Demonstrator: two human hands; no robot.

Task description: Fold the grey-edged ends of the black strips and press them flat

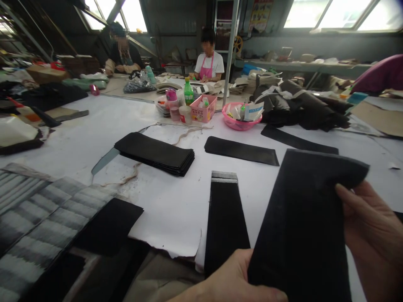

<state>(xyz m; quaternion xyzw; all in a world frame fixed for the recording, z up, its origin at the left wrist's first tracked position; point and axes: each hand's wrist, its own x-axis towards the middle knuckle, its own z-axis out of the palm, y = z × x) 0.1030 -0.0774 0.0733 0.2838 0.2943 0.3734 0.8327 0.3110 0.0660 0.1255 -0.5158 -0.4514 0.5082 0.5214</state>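
Observation:
Both hands hold up one black panel at the right. My left hand pinches its lower left edge, thumb on the front. At its upper right edge, my right hand grips it with the thumb in front and the fingers behind. Beside it on the white table cover lies a black strip with pale bands at its far end. Farther back are a thick stack of black pieces, a thinner stack and another black piece, partly behind the panel.
Overlapping pieces with grey-white bands cover the near left. A pink basket, a green bottle and a pink bowl stand mid-table by a metal pole. Two people sit across; dark material is heaped back right.

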